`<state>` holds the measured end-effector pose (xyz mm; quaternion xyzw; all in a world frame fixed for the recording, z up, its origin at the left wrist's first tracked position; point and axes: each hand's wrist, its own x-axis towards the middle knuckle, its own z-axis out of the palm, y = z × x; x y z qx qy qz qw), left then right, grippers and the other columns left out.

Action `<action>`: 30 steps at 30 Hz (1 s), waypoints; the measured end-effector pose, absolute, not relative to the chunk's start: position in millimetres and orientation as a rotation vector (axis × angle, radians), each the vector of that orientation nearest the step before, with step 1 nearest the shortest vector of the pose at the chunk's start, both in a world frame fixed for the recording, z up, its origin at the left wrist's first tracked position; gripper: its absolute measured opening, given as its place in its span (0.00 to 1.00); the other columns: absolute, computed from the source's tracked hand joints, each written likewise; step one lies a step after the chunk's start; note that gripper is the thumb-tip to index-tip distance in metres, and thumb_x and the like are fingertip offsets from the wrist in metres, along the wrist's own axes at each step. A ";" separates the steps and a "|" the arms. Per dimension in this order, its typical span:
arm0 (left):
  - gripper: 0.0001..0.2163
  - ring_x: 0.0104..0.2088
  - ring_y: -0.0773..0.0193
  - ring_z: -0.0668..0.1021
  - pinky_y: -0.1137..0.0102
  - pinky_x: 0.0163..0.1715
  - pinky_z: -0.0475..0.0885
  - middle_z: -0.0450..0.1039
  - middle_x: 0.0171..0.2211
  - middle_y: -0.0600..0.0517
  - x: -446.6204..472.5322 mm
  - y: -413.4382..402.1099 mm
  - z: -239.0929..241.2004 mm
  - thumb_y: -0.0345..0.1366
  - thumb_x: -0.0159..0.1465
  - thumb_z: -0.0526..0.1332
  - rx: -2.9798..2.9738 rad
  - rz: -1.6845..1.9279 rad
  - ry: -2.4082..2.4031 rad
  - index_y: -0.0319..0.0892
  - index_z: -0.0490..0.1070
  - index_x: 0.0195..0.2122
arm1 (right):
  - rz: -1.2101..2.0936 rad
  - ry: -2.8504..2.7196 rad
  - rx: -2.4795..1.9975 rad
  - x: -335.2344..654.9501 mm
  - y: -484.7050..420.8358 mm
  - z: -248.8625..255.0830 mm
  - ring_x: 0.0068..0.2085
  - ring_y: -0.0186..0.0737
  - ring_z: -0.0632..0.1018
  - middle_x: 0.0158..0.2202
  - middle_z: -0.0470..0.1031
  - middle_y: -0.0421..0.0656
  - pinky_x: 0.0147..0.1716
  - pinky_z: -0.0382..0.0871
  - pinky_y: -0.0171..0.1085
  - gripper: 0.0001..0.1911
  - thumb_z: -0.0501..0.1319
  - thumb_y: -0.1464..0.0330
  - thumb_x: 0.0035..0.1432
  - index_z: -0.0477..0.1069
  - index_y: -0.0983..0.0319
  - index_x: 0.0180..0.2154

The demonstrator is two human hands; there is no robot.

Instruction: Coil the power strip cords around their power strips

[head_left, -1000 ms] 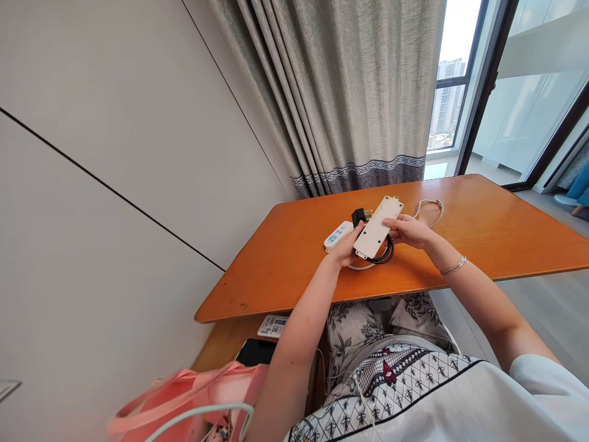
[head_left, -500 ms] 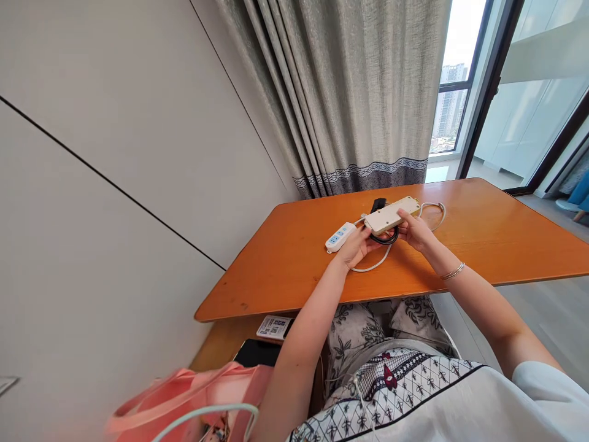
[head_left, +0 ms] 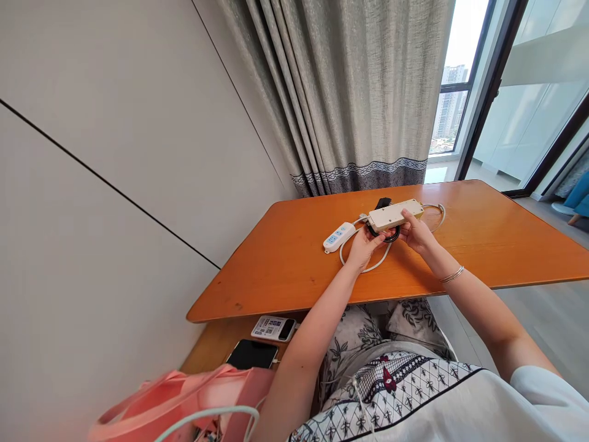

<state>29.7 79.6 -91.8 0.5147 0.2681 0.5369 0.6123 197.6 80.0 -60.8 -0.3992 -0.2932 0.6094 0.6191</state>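
Both of my hands hold a cream power strip point(head_left: 394, 214) lying crosswise just above the orange table point(head_left: 299, 264). My left hand point(head_left: 365, 247) grips its left end, fingers curled under it by a coil of black cable point(head_left: 384, 234). My right hand point(head_left: 416, 230) pinches its right side, thumb on top. A black plug point(head_left: 381, 202) pokes out behind the strip. A white cable point(head_left: 368, 265) loops on the table under my hands and curls off to the right.
A smaller white power strip with blue sockets point(head_left: 338, 236) lies left of my hands. On a lower bench sit a dark phone point(head_left: 252, 354), a small labelled device point(head_left: 273, 328) and a pink bag point(head_left: 193, 399). Grey curtain point(head_left: 350, 92) and window stand behind.
The cream power strip has turned from pointing away from me to lying sideways and dropped closer to the table. Both hands moved slightly away with it.
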 end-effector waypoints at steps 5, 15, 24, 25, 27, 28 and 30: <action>0.32 0.57 0.50 0.76 0.56 0.62 0.66 0.78 0.50 0.44 35.3 72.2 -88.7 0.40 0.47 0.77 1.230 1.316 0.582 0.42 0.68 0.51 | 1.480 -0.607 -0.914 195.9 80.6 -60.7 0.27 0.39 0.81 0.28 0.81 0.44 0.27 0.78 0.33 0.14 0.64 0.58 0.62 0.70 0.60 0.44; 0.29 0.50 0.53 0.80 0.53 0.57 0.71 0.78 0.44 0.47 28.0 72.1 -91.2 0.37 0.52 0.74 1.115 1.218 0.552 0.43 0.66 0.54 | 1.470 -0.684 -0.916 198.4 74.8 -59.2 0.28 0.40 0.82 0.29 0.82 0.45 0.27 0.78 0.33 0.10 0.63 0.62 0.63 0.71 0.61 0.41; 0.32 0.47 0.55 0.81 0.56 0.53 0.75 0.77 0.49 0.46 25.0 70.7 -92.0 0.36 0.52 0.74 1.036 1.173 0.584 0.45 0.64 0.56 | 1.431 -0.774 -0.950 196.8 73.4 -68.0 0.26 0.37 0.81 0.26 0.80 0.42 0.25 0.77 0.30 0.15 0.69 0.59 0.56 0.72 0.61 0.39; 0.32 0.48 0.55 0.81 0.56 0.52 0.75 0.76 0.51 0.46 24.8 70.5 -92.3 0.36 0.52 0.74 1.039 1.169 0.587 0.45 0.64 0.56 | 1.427 -0.788 -0.946 196.9 73.7 -69.8 0.26 0.36 0.81 0.26 0.80 0.41 0.26 0.77 0.30 0.15 0.70 0.58 0.55 0.72 0.61 0.39; 0.32 0.49 0.55 0.80 0.56 0.52 0.75 0.75 0.54 0.45 24.5 71.4 -93.8 0.37 0.53 0.73 1.053 1.170 0.584 0.47 0.63 0.58 | 1.410 -0.793 -0.930 198.4 75.8 -71.9 0.26 0.36 0.81 0.26 0.79 0.41 0.26 0.77 0.30 0.15 0.70 0.59 0.55 0.72 0.61 0.39; 0.32 0.49 0.55 0.80 0.56 0.52 0.75 0.74 0.55 0.45 24.3 72.8 -95.3 0.38 0.54 0.73 1.067 1.174 0.584 0.48 0.62 0.59 | 1.394 -0.785 -0.922 200.4 78.3 -71.7 0.26 0.36 0.81 0.26 0.79 0.41 0.26 0.77 0.31 0.15 0.70 0.59 0.55 0.72 0.61 0.39; 0.32 0.48 0.56 0.81 0.55 0.54 0.73 0.72 0.57 0.45 23.7 77.0 -100.0 0.39 0.56 0.71 1.126 1.185 0.621 0.49 0.61 0.61 | 1.338 -0.758 -0.909 209.0 88.0 -68.2 0.26 0.37 0.80 0.26 0.79 0.41 0.26 0.77 0.31 0.15 0.69 0.60 0.56 0.71 0.60 0.41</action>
